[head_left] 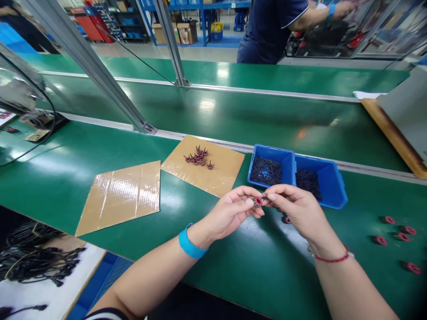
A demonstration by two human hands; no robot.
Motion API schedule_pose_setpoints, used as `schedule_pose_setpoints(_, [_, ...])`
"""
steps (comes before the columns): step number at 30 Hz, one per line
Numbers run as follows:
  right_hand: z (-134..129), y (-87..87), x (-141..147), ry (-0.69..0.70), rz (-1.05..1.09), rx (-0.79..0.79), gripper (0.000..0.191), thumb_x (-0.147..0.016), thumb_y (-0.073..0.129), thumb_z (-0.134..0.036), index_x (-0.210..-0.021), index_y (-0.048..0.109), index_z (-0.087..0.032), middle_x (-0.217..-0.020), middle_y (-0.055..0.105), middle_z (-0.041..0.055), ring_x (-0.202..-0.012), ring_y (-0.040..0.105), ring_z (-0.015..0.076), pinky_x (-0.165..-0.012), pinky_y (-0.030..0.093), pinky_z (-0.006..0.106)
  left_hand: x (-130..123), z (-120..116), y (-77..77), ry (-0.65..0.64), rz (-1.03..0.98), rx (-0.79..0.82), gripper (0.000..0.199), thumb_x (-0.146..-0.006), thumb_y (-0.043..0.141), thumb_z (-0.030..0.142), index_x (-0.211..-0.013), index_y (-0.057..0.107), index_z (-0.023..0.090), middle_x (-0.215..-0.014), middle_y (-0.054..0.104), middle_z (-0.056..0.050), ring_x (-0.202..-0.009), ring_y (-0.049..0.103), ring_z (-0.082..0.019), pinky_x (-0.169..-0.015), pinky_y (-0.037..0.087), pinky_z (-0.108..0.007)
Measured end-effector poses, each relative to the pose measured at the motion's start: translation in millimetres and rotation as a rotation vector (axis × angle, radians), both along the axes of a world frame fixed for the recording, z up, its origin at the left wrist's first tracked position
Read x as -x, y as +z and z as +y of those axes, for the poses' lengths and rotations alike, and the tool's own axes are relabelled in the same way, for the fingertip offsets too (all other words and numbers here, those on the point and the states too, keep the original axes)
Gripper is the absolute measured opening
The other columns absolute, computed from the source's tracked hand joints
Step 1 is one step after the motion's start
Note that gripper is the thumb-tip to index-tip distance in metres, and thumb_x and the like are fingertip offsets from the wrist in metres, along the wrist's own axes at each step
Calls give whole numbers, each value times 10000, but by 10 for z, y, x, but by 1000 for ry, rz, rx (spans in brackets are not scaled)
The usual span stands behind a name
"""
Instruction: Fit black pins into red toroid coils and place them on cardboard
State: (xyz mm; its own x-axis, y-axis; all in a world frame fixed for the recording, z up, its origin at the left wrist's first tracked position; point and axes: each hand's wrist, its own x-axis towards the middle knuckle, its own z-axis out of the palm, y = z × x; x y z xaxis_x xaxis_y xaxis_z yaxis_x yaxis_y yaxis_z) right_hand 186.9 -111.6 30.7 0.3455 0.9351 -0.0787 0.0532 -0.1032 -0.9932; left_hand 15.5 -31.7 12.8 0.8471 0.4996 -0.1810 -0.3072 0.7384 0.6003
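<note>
Pinching a coil [258, 202], the left hand [230, 212] could lose it. I'd fear the right hand [302, 211], pinched on a dark strand [264, 198] beside it, tugging too hard.

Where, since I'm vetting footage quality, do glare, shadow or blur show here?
Head view: glare streaks the left cardboard sheet and whitens patches of the green surface behind the workbench; head view: a soft shadow lies on the workbench below the right hand; head view: toroidal coils at far right look slightly smeared, perhaps from lens distortion.
</note>
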Motion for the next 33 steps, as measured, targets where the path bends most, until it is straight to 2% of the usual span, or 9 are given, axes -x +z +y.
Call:
schedule_pose_setpoints(4, [-68, -20, 5, -166, 30, -70, 190, -818, 806, -410, -847, 765, -226, -816, 786, 42, -709, 732, 163, -668, 613, 291, 2, -3, 3, -21, 3, 7, 253, -766, 837, 268, -939, 709, 136, -898, 717, -50, -744, 675, -118, -751, 498, -266])
schedule_pose_setpoints(8, [-148, -9, 18, -217, -113, -130, 98, -866, 774, -342, -896, 751, -251, -870, 777, 25, -804, 740, 170, -748, 608, 305, 6, -20, 13, -47, 4, 7, 268, -769, 839, 288, -952, 713, 139, -910, 721, -54, -749, 677, -121, -765, 496, -276])
schedule_pose_setpoints(15, [-203, 25, 38, -225, -312, -144, 68, -908, 730, -328, -933, 732, -265, -900, 750, 25, -805, 710, 184, -791, 586, 362, 7, -26, 4, -63, 6, -3, 244, -794, 814, 276, -969, 710, 141, -918, 720, -57, -755, 674, -127, -776, 498, -289])
schedule_pose_setpoints(21, [-211, 42, 26, -177, -437, -216, 41, -914, 716, -247, -942, 736, -270, -903, 747, -5, -795, 703, 148, -747, 567, 296, 2, -29, -1, -68, 3, 6, 243, -789, 826, 275, -965, 724, 141, -915, 729, -54, -749, 682, -118, -761, 500, -265])
schedule_pose_setpoints(27, [-229, 71, 29, -135, -541, -199, 98, -916, 703, -210, -946, 749, -292, -893, 767, -34, -790, 716, 120, -750, 573, 251, 4, -29, -15, -69, 8, 0, 230, -790, 828, 267, -959, 728, 146, -901, 729, -42, -738, 684, -111, -750, 503, -256])
schedule_pose_setpoints(31, [-212, 81, 23, -99, -540, -215, 136, -946, 672, -218, -997, 758, -309, -998, 790, -28, -930, 738, 135, -834, 580, 262, 4, -28, -17, -67, 12, -2, 236, -793, 826, 273, -963, 725, 144, -903, 730, -46, -743, 684, -112, -757, 503, -259])
schedule_pose_setpoints(33, [-195, 81, 9, -143, -570, -272, 100, -936, 685, -229, -952, 761, -291, -1038, 777, -8, -989, 723, 149, -868, 571, 275, 2, -27, -14, -62, 11, 2, 241, -790, 827, 273, -964, 723, 143, -914, 734, -51, -749, 686, -115, -763, 506, -262])
